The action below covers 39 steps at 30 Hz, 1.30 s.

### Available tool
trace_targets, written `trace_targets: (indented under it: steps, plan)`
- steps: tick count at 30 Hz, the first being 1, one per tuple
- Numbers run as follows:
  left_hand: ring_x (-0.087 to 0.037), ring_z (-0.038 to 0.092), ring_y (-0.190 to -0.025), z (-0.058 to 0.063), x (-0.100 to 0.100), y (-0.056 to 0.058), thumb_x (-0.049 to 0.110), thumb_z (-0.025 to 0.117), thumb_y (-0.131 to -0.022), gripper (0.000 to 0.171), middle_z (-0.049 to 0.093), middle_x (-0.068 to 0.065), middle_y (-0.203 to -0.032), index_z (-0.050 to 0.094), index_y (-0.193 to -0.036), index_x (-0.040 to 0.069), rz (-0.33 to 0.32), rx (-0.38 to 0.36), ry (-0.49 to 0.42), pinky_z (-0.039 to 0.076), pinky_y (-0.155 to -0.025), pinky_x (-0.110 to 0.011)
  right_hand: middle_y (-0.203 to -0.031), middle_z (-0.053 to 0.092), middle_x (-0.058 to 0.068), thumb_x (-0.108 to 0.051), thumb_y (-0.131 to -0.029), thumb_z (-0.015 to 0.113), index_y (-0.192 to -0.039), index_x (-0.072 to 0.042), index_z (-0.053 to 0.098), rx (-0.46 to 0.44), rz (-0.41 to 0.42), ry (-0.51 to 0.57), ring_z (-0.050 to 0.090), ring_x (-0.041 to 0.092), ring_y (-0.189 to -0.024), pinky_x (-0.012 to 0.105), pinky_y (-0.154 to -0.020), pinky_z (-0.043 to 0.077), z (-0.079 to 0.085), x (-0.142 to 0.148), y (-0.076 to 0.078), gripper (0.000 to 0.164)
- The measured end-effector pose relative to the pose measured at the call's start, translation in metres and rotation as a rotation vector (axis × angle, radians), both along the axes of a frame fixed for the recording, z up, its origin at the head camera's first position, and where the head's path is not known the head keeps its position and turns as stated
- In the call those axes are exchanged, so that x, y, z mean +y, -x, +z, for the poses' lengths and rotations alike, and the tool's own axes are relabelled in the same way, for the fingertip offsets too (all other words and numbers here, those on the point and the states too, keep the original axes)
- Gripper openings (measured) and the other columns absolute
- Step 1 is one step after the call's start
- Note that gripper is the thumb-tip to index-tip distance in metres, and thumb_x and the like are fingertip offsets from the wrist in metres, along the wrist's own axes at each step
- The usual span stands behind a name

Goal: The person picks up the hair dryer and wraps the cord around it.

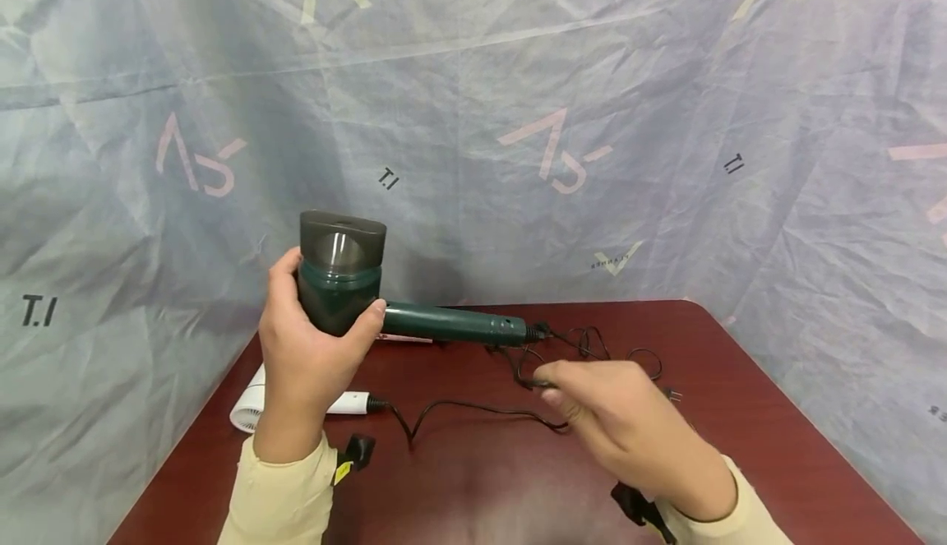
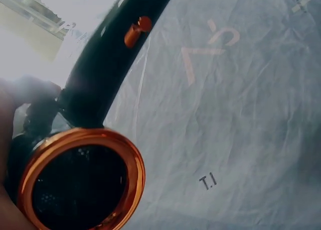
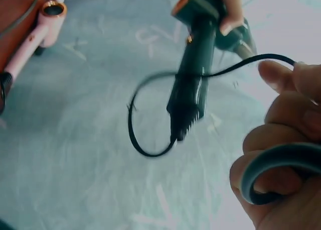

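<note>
My left hand grips a dark green hair dryer round its head, above the table. Its smoky concentrator nozzle points up, and the handle stretches to the right. The left wrist view shows its copper-coloured rear ring and a copper-coloured switch on the handle. Right of the handle's end, my right hand pinches the black cord between thumb and fingers. From the handle the cord makes a loose loop up to those fingertips. A thick dark loop crosses the curled fingers below.
A white hair dryer lies at the table's left, partly behind my left forearm, its black cord running right. A pink hair dryer lies farther back. Tangled cord and a plug lie at the right on the red-brown table. Printed grey cloth hangs behind.
</note>
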<state>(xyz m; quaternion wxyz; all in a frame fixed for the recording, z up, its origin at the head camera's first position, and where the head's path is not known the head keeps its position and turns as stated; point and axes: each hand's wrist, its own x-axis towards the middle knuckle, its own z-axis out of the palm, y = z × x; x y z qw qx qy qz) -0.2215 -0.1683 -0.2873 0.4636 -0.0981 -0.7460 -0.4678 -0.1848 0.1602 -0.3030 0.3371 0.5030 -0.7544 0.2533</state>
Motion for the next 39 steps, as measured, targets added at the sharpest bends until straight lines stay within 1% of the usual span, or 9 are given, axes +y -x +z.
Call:
trace_targets:
  steps: [7,12,17,21,24,30,34,36,39]
  plan:
    - [-0.014,0.056,-0.097,0.001,0.002,0.001,0.026,0.087,-0.075,0.085,0.065,-0.006,-0.112,0.049,-0.15,0.022,-0.072,-0.061,0.033,0.047,-0.08,-0.04,-0.079,0.055,-0.016,-0.014,-0.106,0.058,-0.107,-0.015,0.071,0.013,-0.077,0.152,0.037,-0.007,-0.064,0.01,-0.059,0.036,0.014,0.014,0.005,0.013]
    - [-0.012,0.059,-0.091,0.001,-0.001,0.004,0.027,0.085,-0.077,0.082,0.066,-0.003,-0.108,0.049,-0.151,0.026,-0.098,-0.071,0.08,0.05,-0.075,-0.033,-0.073,0.05,-0.014,-0.009,-0.103,0.06,-0.102,-0.015,0.071,0.01,-0.171,0.23,0.037,-0.007,-0.061,0.011,-0.058,0.035,0.017,0.02,0.011,0.012]
    - [-0.013,0.062,-0.089,0.0,-0.003,0.004,0.026,0.083,-0.077,0.077,0.068,-0.001,-0.105,0.053,-0.148,0.027,-0.167,-0.076,0.097,0.051,-0.075,-0.026,-0.068,0.046,-0.016,0.0,-0.098,0.064,-0.1,-0.021,0.07,-0.061,-0.266,0.279,0.038,-0.005,-0.056,0.013,-0.053,0.034,0.017,0.024,0.016,0.022]
    - [-0.014,0.065,-0.088,0.0,-0.003,0.001,0.021,0.081,-0.079,0.071,0.068,0.002,-0.104,0.055,-0.145,0.028,-0.259,-0.112,0.075,0.054,-0.075,-0.024,-0.068,0.048,-0.016,-0.006,-0.102,0.061,-0.099,-0.027,0.068,-0.146,-0.332,0.27,0.044,-0.002,-0.055,0.016,-0.052,0.036,0.014,0.025,0.02,0.021]
    - [-0.016,0.066,-0.089,0.0,-0.002,0.0,0.017,0.079,-0.081,0.069,0.068,0.002,-0.104,0.055,-0.145,0.027,-0.305,-0.114,0.049,0.055,-0.076,-0.025,-0.067,0.045,-0.014,-0.014,-0.105,0.059,-0.098,-0.03,0.065,-0.208,-0.367,0.254,0.042,0.002,-0.055,0.019,-0.053,0.036,0.009,0.025,0.026,0.019]
    - [-0.017,0.066,-0.092,-0.001,-0.001,-0.001,0.013,0.077,-0.081,0.069,0.068,0.0,-0.107,0.053,-0.145,0.024,-0.326,-0.093,-0.022,0.055,-0.079,-0.024,-0.066,0.038,-0.012,-0.027,-0.109,0.053,-0.093,-0.033,0.057,-0.31,-0.389,0.183,0.033,0.004,-0.054,0.023,-0.052,0.035,-0.007,0.021,0.04,0.017]
    - [-0.018,0.067,-0.092,-0.001,0.001,0.0,0.013,0.076,-0.082,0.067,0.068,-0.001,-0.109,0.053,-0.145,0.021,-0.344,-0.075,-0.066,0.055,-0.079,-0.024,-0.068,0.045,-0.015,-0.027,-0.11,0.051,-0.097,-0.035,0.057,-0.372,-0.34,0.102,0.037,0.002,-0.053,0.023,-0.051,0.04,-0.02,0.013,0.045,0.017]
    - [-0.019,0.067,-0.093,-0.001,0.002,0.001,0.012,0.075,-0.083,0.066,0.067,-0.002,-0.11,0.053,-0.144,0.018,-0.355,-0.048,-0.094,0.056,-0.08,-0.025,-0.068,0.048,-0.015,-0.025,-0.11,0.052,-0.099,-0.035,0.057,-0.431,-0.316,0.064,0.039,0.001,-0.052,0.024,-0.051,0.042,-0.025,0.008,0.045,0.016]
    - [-0.02,0.066,-0.095,0.001,0.005,0.002,0.012,0.076,-0.082,0.064,0.066,-0.002,-0.112,0.054,-0.142,0.016,-0.338,-0.001,-0.131,0.055,-0.08,-0.025,-0.064,0.048,-0.013,-0.034,-0.11,0.049,-0.11,-0.037,0.063,-0.584,-0.326,0.029,0.036,0.001,-0.048,0.025,-0.052,0.044,-0.032,0.001,0.041,0.014]
